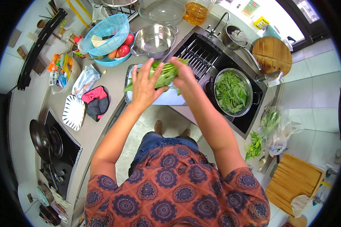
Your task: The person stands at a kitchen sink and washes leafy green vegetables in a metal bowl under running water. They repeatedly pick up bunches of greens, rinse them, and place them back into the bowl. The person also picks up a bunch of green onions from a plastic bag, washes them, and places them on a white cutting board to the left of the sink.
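A bunch of leafy greens (165, 74) is held between my two hands above a pale cutting board (170, 98) at the counter's edge. My left hand (147, 83) lies over its left side with the fingers spread along the leaves. My right hand (183, 72) grips the stems at the right end. To the right, a steel pot of leafy greens (231, 92) sits in the dark sink, beside a black dish rack with metal rods (200, 56). Behind the board stands a steel pot (155, 39) with two handles.
Blue baskets (106, 34) with tomatoes and carrots stand back left. A striped dish (74, 112), a red and grey cloth (96, 102) and a cooktop (62, 153) are on the left. Bagged greens (271, 119) and a wooden board (295, 181) are on the right; a faucet (216, 29) rises behind the sink.
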A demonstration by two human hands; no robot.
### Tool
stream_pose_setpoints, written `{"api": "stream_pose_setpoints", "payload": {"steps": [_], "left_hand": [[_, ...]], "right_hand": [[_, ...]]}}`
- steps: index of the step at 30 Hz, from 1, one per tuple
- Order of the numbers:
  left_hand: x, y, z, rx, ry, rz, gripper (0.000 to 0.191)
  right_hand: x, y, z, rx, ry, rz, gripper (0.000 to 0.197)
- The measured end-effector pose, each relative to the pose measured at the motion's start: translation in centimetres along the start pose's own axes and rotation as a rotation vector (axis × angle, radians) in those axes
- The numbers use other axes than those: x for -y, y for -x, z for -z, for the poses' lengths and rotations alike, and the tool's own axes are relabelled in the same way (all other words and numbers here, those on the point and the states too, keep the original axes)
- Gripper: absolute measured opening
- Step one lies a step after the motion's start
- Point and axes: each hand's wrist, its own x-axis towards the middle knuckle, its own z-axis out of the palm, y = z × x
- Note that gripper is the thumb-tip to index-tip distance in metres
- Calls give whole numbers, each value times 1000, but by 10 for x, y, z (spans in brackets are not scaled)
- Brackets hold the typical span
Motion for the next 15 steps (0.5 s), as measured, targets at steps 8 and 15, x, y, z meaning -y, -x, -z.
{"api": "stream_pose_setpoints", "payload": {"steps": [8,15], "left_hand": [[66,37,-57,198,-23,283,95],[61,30,-58,-101,29,234,93]], "right_hand": [[-72,-81,18,94,-71,-294,22],[-70,-45,-10,-48,-119,-276,18]]}}
